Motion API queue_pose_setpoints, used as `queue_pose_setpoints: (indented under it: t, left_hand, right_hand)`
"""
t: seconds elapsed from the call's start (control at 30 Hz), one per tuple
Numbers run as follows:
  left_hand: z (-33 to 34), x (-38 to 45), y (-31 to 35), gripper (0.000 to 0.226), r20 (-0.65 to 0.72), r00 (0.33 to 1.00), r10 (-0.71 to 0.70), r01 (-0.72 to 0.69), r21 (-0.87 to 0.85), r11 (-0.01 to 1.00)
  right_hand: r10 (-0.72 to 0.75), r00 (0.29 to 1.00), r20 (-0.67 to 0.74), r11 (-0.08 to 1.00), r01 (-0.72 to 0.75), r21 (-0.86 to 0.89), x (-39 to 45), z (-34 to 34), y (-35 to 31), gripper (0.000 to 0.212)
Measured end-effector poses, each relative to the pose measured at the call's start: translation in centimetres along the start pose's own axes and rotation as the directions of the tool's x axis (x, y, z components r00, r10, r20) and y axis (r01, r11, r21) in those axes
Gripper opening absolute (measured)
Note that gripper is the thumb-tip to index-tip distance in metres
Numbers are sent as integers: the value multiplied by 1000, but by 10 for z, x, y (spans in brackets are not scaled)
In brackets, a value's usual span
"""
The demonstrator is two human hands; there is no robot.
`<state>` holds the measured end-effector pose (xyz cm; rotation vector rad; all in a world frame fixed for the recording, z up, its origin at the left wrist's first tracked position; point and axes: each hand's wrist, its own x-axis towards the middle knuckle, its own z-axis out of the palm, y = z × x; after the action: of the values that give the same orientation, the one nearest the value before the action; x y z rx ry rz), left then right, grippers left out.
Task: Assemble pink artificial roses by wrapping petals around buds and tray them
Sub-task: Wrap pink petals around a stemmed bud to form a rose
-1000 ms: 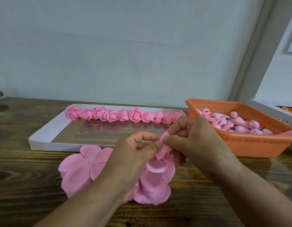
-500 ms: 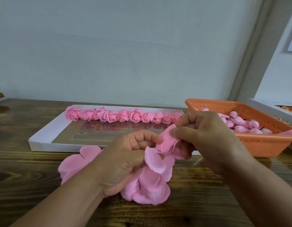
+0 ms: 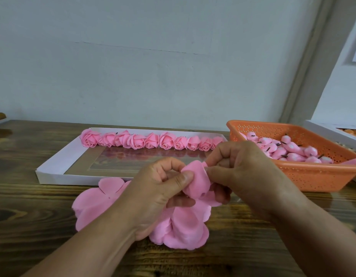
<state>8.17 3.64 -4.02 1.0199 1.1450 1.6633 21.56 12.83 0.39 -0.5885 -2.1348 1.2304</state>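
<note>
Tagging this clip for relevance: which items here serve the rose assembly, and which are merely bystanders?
In use:
- left hand and right hand pinching a pink foam petal piece
- loose pink petal sheets
- white shallow cardboard tray with finished pink roses
- orange perforated plastic basket of pink buds

Bystanders:
- white box at the right edge
- dark wooden table

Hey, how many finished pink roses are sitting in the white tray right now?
10 finished roses, all in one row along the far edge of the white tray, side by side from left to right. The right hand partly covers the last one.
</note>
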Motion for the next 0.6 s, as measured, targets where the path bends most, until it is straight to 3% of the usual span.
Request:
queue_pose_setpoints:
  t: [0.33,0.4,0.53,0.6]
  left_hand:
    - [6,-2,2,27,-67,998,17,-13,62,998]
    - [8,-2,0,30,-107,993,44,-37,69,997]
    - [12,-3,-3,13,-175,975,138,-119,114,986]
    - [12,-3,-4,18,-183,968,172,-149,130,980]
  right_hand:
    - [18,1000,10,999,-18,29,0,5,-3,14]
    - [21,1000,-16,1000,-21,19,1,5,-1,17]
    - [31,997,-68,999,-29,26,3,6,1,21]
    - [40,996,-84,999,-36,39,4,6,1,21]
